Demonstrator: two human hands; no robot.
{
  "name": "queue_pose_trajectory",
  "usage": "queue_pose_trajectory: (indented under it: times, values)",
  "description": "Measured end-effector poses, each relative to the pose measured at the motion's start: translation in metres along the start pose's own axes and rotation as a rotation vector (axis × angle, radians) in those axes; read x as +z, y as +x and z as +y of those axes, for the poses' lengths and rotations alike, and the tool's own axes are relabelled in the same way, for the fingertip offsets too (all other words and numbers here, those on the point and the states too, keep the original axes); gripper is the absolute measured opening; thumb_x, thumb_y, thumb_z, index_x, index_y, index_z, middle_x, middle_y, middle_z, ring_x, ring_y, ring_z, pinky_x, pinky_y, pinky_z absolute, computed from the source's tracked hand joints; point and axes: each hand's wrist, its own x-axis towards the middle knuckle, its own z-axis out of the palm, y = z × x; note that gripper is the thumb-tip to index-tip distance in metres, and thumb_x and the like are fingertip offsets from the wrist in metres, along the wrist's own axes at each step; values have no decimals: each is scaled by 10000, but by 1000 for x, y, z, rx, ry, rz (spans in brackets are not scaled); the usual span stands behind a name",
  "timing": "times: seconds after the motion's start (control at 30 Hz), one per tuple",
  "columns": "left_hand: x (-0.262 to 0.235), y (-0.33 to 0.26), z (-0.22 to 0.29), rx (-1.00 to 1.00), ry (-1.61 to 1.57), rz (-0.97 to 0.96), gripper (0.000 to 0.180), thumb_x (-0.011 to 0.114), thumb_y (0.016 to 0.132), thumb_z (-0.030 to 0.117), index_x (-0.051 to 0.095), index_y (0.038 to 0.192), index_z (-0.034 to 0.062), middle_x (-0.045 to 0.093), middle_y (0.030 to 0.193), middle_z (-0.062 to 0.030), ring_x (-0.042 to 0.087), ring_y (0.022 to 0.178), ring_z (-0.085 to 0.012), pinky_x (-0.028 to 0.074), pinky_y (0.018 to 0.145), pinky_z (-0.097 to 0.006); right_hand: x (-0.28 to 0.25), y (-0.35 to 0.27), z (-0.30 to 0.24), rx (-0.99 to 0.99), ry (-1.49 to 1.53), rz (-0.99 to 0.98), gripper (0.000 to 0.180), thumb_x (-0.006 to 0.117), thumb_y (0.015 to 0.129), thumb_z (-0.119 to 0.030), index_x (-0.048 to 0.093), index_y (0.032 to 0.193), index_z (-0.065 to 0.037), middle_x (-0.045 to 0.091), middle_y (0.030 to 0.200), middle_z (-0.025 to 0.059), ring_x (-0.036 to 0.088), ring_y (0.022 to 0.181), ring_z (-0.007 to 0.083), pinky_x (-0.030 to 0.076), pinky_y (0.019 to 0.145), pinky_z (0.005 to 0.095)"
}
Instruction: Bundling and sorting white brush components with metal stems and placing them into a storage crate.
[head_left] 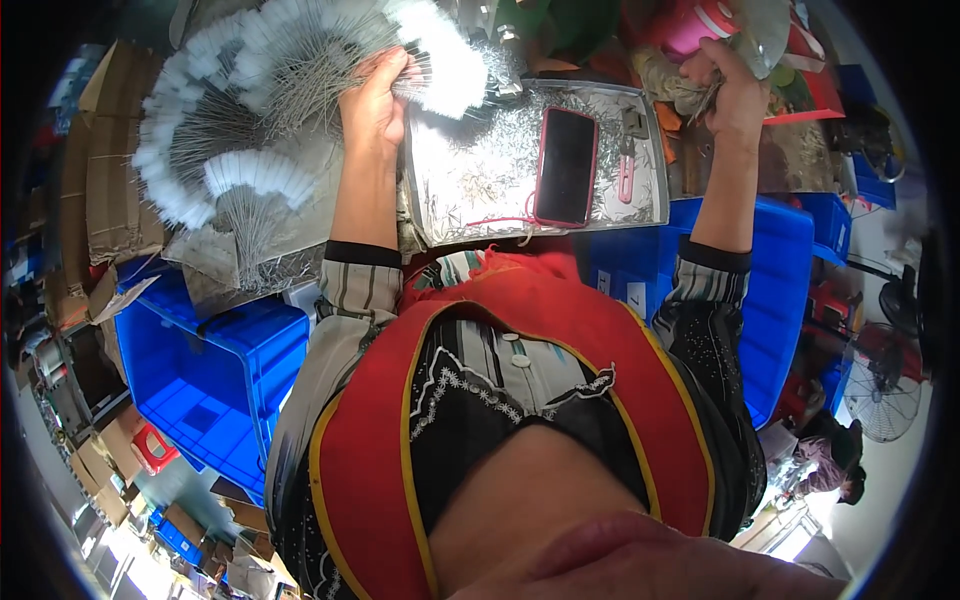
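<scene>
My left hand (378,100) is closed round the thin wire stems of a bunch of small white-tufted brushes (440,65). To its left, many more such brushes (195,120) lie fanned out in overlapping heaps. My right hand (738,98) is at the far right with its fingers curled. What it grips is hard to make out; greyish strands show beside it, and a bright pink round thing (690,28) is just beyond. Between my hands stands a shallow white tray (465,232) strewn with short, shiny wire bits. A phone (567,165) and a pink-handled cutter (627,165) lie in it.
Blue crates stand below the bench, one at left (190,370) and a larger one at right (770,310). Cardboard (120,160) borders the left side. A red box (815,95) lies at far right. Further off are a standing fan (885,385) and another person (835,460).
</scene>
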Motion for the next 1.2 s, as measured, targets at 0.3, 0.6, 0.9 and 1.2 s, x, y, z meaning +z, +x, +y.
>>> queue_pose_trajectory:
  times: [0.3, 0.6, 0.9, 1.2]
  values:
    - [11, 9, 6, 32, 35, -9, 181, 632, 709, -6, 569, 874, -43, 592, 761, -110, 576, 653, -180, 488, 574, -288, -1, 16, -13, 31, 3, -36, 178, 575, 691, -38, 472, 549, -7, 443, 489, 76, 480, 475, 195, 403, 498, 304]
    - [10, 10, 10, 62, 130, -175, 208, 612, 736, 7, 546, 927, -41, 607, 831, -128, 598, 724, -196, 499, 661, -296, -3, 13, 48, -313, 236, -102, 129, 541, 674, 31, 524, 547, 29, 497, 478, 98, 508, 446, 197, 452, 517, 337]
    - [8, 14, 4, 66, -20, -76, 203, 617, 710, -33, 541, 894, -74, 601, 790, -153, 601, 694, -230, 493, 610, -306, -4, 17, -1, -88, 108, -118, 197, 561, 691, -19, 455, 526, 0, 441, 480, 84, 479, 464, 200, 409, 498, 306]
    - [10, 12, 5, 77, -21, -8, 173, 623, 702, -39, 557, 860, -67, 602, 762, -146, 603, 668, -224, 496, 593, -299, -4, 19, -2, -109, 95, -141, 192, 546, 707, -26, 476, 529, -6, 437, 480, 75, 452, 448, 193, 424, 509, 321]
